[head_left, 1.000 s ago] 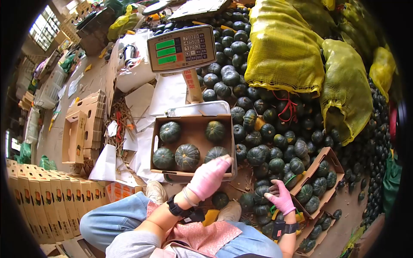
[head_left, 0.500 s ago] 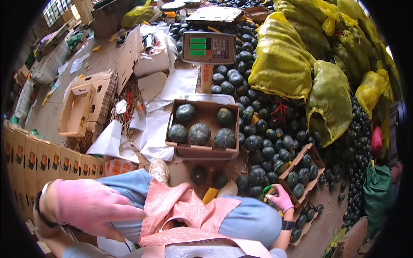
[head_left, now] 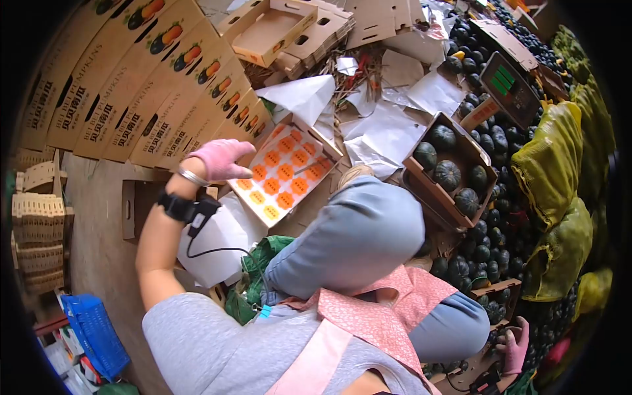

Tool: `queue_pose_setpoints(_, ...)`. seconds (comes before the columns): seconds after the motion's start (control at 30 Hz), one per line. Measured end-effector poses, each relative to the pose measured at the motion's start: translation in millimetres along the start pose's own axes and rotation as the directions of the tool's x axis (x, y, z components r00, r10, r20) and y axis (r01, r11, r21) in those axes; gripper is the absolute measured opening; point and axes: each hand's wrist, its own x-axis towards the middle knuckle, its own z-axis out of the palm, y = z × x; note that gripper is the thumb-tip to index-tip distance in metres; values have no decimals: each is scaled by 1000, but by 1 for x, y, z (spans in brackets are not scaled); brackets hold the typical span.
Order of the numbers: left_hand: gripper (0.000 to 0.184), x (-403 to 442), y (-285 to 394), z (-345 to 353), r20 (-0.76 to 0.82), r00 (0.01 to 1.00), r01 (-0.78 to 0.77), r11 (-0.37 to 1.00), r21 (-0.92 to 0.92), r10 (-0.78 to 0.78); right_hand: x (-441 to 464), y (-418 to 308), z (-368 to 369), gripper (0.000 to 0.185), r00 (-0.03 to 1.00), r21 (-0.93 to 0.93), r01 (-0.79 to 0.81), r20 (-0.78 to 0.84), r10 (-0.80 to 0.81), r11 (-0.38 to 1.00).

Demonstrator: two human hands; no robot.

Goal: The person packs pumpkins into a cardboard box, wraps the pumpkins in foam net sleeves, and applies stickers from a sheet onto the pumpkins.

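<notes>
Wide fisheye, edges curving and falling into black. Soft daylight is spreading fairly evenly, pale paper [head_left: 382, 139] is reading bright, shadows are staying soft. Scale display [head_left: 501, 79] is glowing green.

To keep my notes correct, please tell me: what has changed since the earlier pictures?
The left hand left the open box on the scale and moved leftward; it is now open near the orange stickers. The view turned left too. The box's five pumpkins stayed inside.
</notes>
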Motion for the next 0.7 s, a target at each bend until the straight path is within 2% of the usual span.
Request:
queue_pose_setpoints(0.07,68,35,-29,59,54,998,30,996,-81,-25,-15,-13,-2,50,999,23,-30,11,30,999)
queue_pose_setpoints(0.13,71,65,-41,111,57,987,159,978,-138,-153,-27,-13,0,50,999,9,-50,-21,50,999)
queue_pose_setpoints(0.17,71,77,-45,134,74,980,193,975,-109,-186,-31,-4,-3,50,998,-25,-64,-22,64,998)
queue_pose_setpoints(0.23,68,98,-37,149,306,942,161,985,-59,-136,-42,14,3,50,980,57,-181,-74,185,982)
queue_pose_setpoints(0.27,66,110,-42,176,230,972,56,998,-19,-50,-54,24,8,48,968,94,-216,-106,226,972)
queue_pose_setpoints(0.3,67,122,-51,197,160,982,-87,990,-115,105,-70,29,15,46,954,114,-233,-165,250,966)
queue_pose_setpoints(0.33,68,135,-45,201,195,962,-152,968,-200,191,-89,40,17,44,944,177,-256,-165,285,950)
queue_pose_setpoints(0.37,62,132,-2,166,367,925,-30,981,-191,99,-112,34,30,43,890,251,-320,-250,381,913)
queue_pose_setpoints(0.4,50,151,-23,195,158,897,-329,864,-382,412,-135,42,39,44,835,290,-352,-334,438,890)
queue_pose_setpoints(0.43,50,162,-15,187,253,868,-325,873,-363,428,-159,59,49,47,794,338,-375,-363,488,863)
queue_pose_setpoints(0.47,50,173,11,177,334,839,-330,889,-317,430,-184,83,62,54,721,433,-411,-385,577,802)
queue_pose_setpoints(0.53,50,192,58,161,414,784,-394,886,-245,463,-235,120,97,73,468,638,-496,-374,800,589)
queue_pose_setpoints(0.57,50,201,85,152,441,749,-447,868,-216,495,-260,129,119,75,364,704,-493,-367,856,512)
queue_pose_setpoints(0.6,50,201,115,139,457,719,-497,847,-188,523,-284,159,139,75,297,764,-434,-378,877,477)
queue_pose_setpoints(0.67,50,201,163,118,477,658,-583,795,-166,582,-327,194,191,72,9,801,-263,-555,832,537)
queue_pose_setpoints(0.7,50,195,187,108,476,633,-622,767,-157,610,-353,242,225,70,-100,785,-257,-603,792,564)
